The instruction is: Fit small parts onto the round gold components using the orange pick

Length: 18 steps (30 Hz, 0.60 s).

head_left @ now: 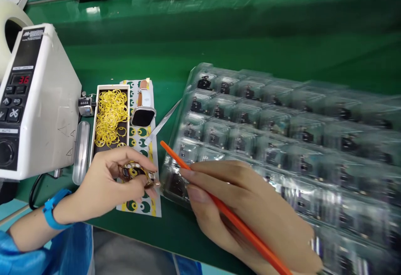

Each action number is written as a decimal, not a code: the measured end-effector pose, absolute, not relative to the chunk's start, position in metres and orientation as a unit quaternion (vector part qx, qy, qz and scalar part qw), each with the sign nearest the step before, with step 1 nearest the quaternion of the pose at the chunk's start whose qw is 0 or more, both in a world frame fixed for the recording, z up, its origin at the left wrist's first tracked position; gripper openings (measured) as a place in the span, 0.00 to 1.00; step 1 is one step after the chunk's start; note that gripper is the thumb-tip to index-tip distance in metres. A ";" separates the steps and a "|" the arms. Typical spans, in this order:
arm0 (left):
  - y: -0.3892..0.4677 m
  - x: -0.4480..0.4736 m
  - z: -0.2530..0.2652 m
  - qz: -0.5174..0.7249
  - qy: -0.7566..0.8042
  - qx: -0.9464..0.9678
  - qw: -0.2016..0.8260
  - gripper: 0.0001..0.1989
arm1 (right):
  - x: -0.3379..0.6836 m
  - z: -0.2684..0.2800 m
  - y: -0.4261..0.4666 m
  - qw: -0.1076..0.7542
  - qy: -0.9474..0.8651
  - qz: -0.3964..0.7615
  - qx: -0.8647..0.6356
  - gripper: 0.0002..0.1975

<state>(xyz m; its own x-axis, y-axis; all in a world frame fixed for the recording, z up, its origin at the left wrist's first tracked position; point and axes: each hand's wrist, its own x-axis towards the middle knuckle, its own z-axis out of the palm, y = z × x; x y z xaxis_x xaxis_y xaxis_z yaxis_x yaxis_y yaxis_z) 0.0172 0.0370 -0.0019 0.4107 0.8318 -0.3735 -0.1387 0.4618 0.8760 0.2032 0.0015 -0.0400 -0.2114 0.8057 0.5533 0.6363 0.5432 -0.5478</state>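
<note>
The left hand [109, 183] was curled around a small watch body [135, 170], thumb and fingertips pinching it just above the near end of the sticker sheet [142, 202], a white strip printed with green and yellow rings. A blue wristband [52, 214] sat on that wrist. The right hand [247, 212] gripped a thin orange stick [225, 210] like a pen, its tip pointing up and away from the person, just right of the sticker sheet and over the near-left corner of a clear plastic tray [282, 129]. That tray (blurred in much of the view) held rows of small dark parts in pockets and spread out well to the right of the sticker sheet.

On the far part of the sticker sheet lay a finished watch [143, 114] with a white strap and dark screen. Touching the sheet's left edge stood a narrow open box [111, 118] full of yellow rings. Left of that box sat a silver hand counter [85, 104] and, further left, a white tape dispenser [37, 99] whose red display read 36. A strip of clear tape [163, 120] lay slanted between the sticker sheet and the tray. All rested on a green table [219, 37].
</note>
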 end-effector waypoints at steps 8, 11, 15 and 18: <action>0.038 0.018 -0.003 0.333 0.456 0.418 0.711 0.09 | 0.205 -0.040 0.001 0.408 -0.777 0.088 -0.471 0.09; 0.039 0.018 -0.002 0.324 0.473 0.419 0.704 0.09 | 0.204 -0.043 0.002 0.412 -0.776 0.072 -0.473 0.08; 0.038 0.019 -0.001 0.332 0.472 0.427 0.696 0.08 | 0.203 -0.046 0.002 0.428 -0.772 0.075 -0.465 0.09; 0.038 0.020 -0.001 0.343 0.480 0.429 0.684 0.07 | 0.202 -0.044 0.001 0.428 -0.777 0.082 -0.454 0.10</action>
